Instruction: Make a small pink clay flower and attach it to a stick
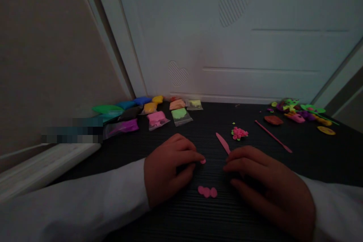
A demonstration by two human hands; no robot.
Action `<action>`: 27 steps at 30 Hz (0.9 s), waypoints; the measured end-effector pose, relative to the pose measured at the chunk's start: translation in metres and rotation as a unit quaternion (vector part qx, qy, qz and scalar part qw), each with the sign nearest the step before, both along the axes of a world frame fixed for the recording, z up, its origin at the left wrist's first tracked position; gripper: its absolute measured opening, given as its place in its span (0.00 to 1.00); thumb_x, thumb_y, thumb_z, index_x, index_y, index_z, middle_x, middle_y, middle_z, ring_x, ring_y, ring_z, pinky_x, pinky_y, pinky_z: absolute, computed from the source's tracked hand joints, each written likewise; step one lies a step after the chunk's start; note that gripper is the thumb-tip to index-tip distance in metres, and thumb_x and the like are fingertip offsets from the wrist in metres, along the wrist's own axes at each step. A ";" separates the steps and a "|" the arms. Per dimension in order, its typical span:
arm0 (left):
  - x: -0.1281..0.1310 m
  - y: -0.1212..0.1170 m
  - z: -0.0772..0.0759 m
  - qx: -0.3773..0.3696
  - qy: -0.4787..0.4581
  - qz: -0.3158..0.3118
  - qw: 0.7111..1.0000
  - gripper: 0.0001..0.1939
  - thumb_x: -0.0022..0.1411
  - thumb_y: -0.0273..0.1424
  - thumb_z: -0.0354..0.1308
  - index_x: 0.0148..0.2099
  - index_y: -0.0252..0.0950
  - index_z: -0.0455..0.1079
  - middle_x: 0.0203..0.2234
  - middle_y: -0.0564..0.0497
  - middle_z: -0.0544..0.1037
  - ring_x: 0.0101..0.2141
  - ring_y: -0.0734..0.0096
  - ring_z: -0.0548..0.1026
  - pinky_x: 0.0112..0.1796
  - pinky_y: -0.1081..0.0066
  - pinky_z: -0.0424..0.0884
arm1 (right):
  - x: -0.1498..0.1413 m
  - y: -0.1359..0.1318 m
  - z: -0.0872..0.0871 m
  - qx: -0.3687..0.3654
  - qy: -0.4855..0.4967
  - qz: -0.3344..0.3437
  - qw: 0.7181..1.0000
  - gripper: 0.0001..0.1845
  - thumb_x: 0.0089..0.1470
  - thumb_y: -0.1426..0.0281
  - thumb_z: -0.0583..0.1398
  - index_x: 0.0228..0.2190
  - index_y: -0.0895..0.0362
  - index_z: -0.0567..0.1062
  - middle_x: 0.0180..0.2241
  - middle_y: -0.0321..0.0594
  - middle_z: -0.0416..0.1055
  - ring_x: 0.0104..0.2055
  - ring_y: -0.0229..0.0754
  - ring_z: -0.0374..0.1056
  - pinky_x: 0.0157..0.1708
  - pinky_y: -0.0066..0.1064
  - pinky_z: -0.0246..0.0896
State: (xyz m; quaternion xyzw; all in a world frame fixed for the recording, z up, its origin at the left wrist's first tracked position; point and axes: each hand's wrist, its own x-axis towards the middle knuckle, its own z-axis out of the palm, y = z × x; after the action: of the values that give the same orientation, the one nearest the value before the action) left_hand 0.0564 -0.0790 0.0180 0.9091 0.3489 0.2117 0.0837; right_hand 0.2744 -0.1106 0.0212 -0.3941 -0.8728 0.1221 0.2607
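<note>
The index fingertip of my left hand (174, 168) presses on a small flat pink clay disc (203, 161) on the dark table. Its thumb is apart and nothing is gripped. Just below lie several pink clay discs (207, 192) in a row, overlapping or touching. To the right, my right hand (265, 185) rests with thumb and fingers apart, holding nothing that I can see. A pink plastic knife (223, 143) points away from its fingertips, its lower end hidden behind them. Beyond the knife sits a cluster of small pink clay roses (239, 133) with green bits.
Bags of coloured clay, including a pink bag (157, 119) and a green bag (180, 115), line the back left. A thin pink tool (273, 136) and a reddish-brown clay piece (273, 120) lie right. Colourful clay shapes (306, 111) crowd the far right. A white panel (227, 45) stands behind.
</note>
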 end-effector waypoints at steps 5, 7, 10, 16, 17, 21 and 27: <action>0.000 -0.002 0.002 0.019 0.046 0.017 0.999 0.18 0.49 0.22 0.45 0.41 0.40 0.67 0.31 0.50 0.67 0.34 0.67 0.60 0.34 0.66 0.60 | -0.001 -0.001 0.000 0.005 -0.001 -0.005 1.000 0.12 0.43 0.78 0.54 0.33 0.56 0.67 0.37 0.39 0.63 0.39 0.37 0.60 0.37 0.30 0.59; 0.001 -0.003 0.003 0.022 0.059 0.018 0.998 0.18 0.49 0.22 0.45 0.41 0.40 0.67 0.31 0.49 0.67 0.35 0.67 0.60 0.34 0.65 0.59 | -0.001 -0.001 0.000 0.007 0.001 -0.003 1.000 0.11 0.44 0.78 0.54 0.33 0.56 0.67 0.37 0.39 0.63 0.39 0.37 0.59 0.38 0.30 0.59; 0.002 -0.004 0.004 0.025 0.073 0.018 0.997 0.18 0.49 0.22 0.46 0.41 0.40 0.67 0.32 0.49 0.67 0.36 0.65 0.59 0.35 0.63 0.59 | -0.001 -0.001 0.000 0.007 -0.002 -0.002 1.000 0.11 0.44 0.77 0.54 0.33 0.56 0.67 0.37 0.39 0.63 0.39 0.38 0.60 0.37 0.30 0.59; 0.002 -0.004 0.002 0.017 0.052 0.012 0.998 0.16 0.51 0.22 0.44 0.40 0.38 0.66 0.31 0.49 0.67 0.35 0.67 0.60 0.35 0.64 0.59 | 0.000 0.000 0.000 0.014 -0.006 0.003 1.000 0.11 0.44 0.77 0.53 0.32 0.56 0.67 0.37 0.40 0.63 0.39 0.37 0.60 0.38 0.30 0.59; 0.002 -0.003 0.002 0.010 0.043 0.008 0.999 0.15 0.51 0.22 0.44 0.40 0.37 0.66 0.31 0.49 0.67 0.35 0.68 0.60 0.35 0.65 0.59 | 0.000 0.000 0.000 0.015 -0.006 0.004 1.000 0.11 0.44 0.78 0.53 0.32 0.56 0.67 0.37 0.40 0.63 0.39 0.37 0.60 0.38 0.30 0.59; 0.002 -0.002 0.001 -0.006 0.012 -0.002 1.000 0.15 0.51 0.22 0.44 0.40 0.35 0.65 0.31 0.50 0.67 0.35 0.69 0.60 0.36 0.67 0.59 | 0.000 0.000 0.000 0.012 -0.003 0.002 1.000 0.11 0.43 0.78 0.54 0.32 0.56 0.67 0.36 0.40 0.63 0.38 0.37 0.60 0.37 0.30 0.59; 0.002 -0.002 0.002 0.001 0.002 -0.004 1.000 0.14 0.52 0.23 0.44 0.39 0.35 0.66 0.31 0.49 0.67 0.35 0.69 0.61 0.36 0.67 0.60 | -0.001 -0.001 -0.001 0.011 0.002 0.003 1.000 0.11 0.44 0.78 0.53 0.32 0.56 0.67 0.37 0.40 0.64 0.39 0.38 0.60 0.37 0.31 0.59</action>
State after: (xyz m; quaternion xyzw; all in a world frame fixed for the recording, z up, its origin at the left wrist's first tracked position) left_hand 0.0579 -0.0812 0.0199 0.9109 0.3453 0.2100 0.0825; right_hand 0.2738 -0.1112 0.0205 -0.3884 -0.8748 0.1143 0.2662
